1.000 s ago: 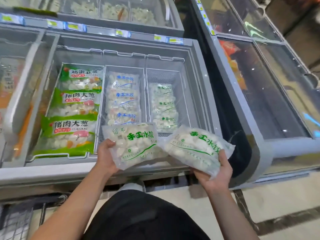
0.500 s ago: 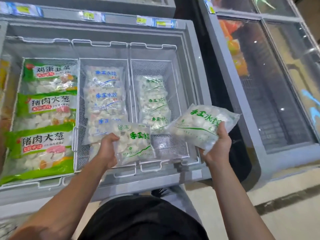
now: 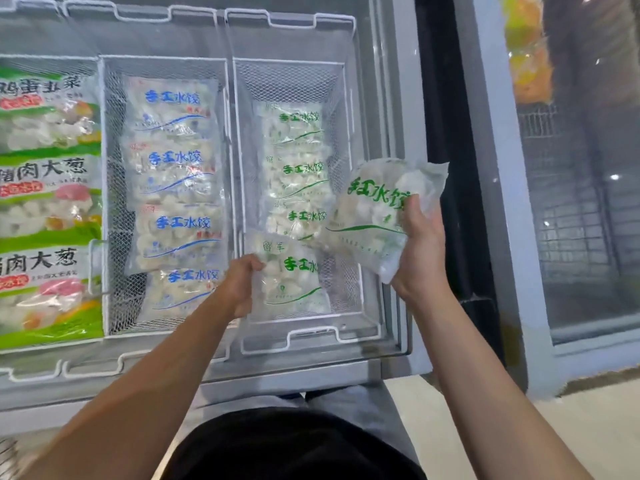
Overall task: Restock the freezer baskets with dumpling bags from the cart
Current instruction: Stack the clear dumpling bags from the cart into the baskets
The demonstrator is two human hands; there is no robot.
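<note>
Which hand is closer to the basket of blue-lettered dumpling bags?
Left. The left hand hovers at that basket's right edge; the right hand is beyond the green-lettered basket.

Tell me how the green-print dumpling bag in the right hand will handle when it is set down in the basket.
The bag looks lumpy and loosely filled, so it will probably sag and settle rather than lie flat. The right hand grips it by one end and it bends there, suggesting a floppy bag. Its glossy film may slide on the bags in the basket.

Neighbouring glass-lidded freezer point(image 3: 588, 209) at right, orange-yellow packs point(image 3: 528, 46) dimly visible inside, possibly frozen vegetables. Pale floor point(image 3: 588, 420) beneath. Black garment point(image 3: 294, 448) at bottom edge.
</note>
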